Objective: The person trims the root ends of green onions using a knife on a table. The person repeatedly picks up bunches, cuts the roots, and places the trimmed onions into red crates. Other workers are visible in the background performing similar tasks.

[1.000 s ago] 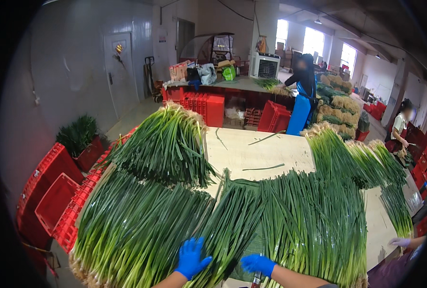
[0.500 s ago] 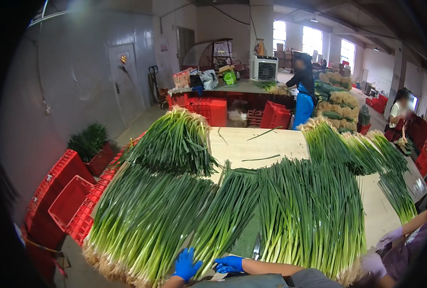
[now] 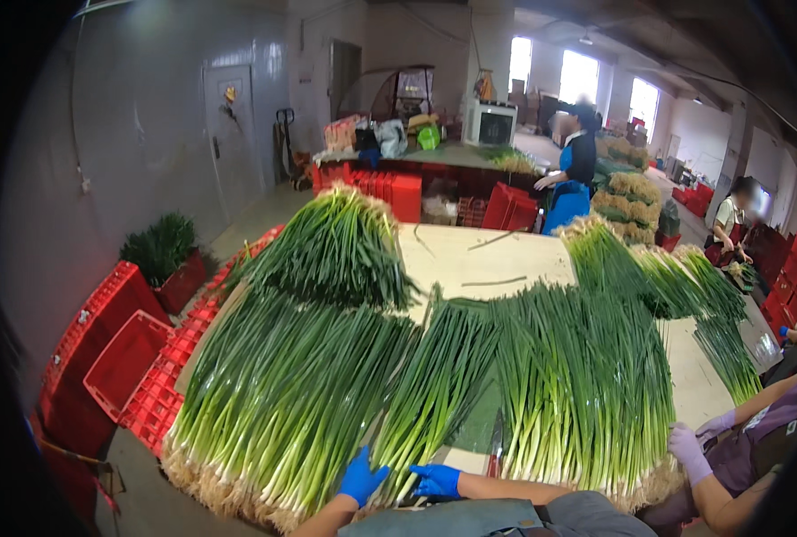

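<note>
Long green onions (image 3: 282,412) lie side by side across a pale table, white stems and roots toward me. My left hand (image 3: 362,479), in a blue glove, rests with fingers spread at the stem ends of the large left pile. To its right is my right hand (image 3: 436,481), also blue-gloved, its fingers reaching left against the stems of a narrower middle bunch (image 3: 434,367). Both hands look open, though stems partly hide the right fingertips. A slim knife-like tool (image 3: 495,443) lies between the middle bunch and the broad right pile (image 3: 586,394), beside a dark green sheet (image 3: 476,416).
A root-topped heap of onions (image 3: 336,251) stands at the far left of the tabletop (image 3: 479,255). Red crates (image 3: 130,358) flank the left side. Close on my right, a co-worker's lavender-gloved hand (image 3: 689,447) touches the right pile. Another person (image 3: 573,170) stands beyond the table.
The view has shifted slightly. My hands stay near the stem ends, the right fingers now against the middle bunch. The co-worker's lavender gloves have risen beside the right pile. The far person has turned.
</note>
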`<action>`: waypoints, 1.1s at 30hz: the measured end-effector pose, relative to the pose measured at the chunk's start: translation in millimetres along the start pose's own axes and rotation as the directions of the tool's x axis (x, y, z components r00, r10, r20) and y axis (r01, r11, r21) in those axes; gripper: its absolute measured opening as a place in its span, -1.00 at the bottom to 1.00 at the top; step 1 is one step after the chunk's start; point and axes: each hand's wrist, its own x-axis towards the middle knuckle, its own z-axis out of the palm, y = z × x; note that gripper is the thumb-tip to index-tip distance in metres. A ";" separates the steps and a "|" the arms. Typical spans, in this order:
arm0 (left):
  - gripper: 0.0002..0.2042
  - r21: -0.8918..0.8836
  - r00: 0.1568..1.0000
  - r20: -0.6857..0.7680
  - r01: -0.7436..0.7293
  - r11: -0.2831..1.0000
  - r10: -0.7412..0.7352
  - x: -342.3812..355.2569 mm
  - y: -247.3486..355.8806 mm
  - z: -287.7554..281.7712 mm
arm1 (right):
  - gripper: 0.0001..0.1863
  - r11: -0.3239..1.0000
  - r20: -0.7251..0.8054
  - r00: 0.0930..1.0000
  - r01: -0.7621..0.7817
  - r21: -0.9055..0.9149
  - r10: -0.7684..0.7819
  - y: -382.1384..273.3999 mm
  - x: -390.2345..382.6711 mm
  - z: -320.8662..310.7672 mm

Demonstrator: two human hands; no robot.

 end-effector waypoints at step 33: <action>-0.32 0.561 0.979 0.089 -0.202 0.803 0.184 10.4 34.0 -23.1 | -0.64 0.966 -0.175 0.951 0.246 -0.078 -0.256 13.5 -38.5 50.1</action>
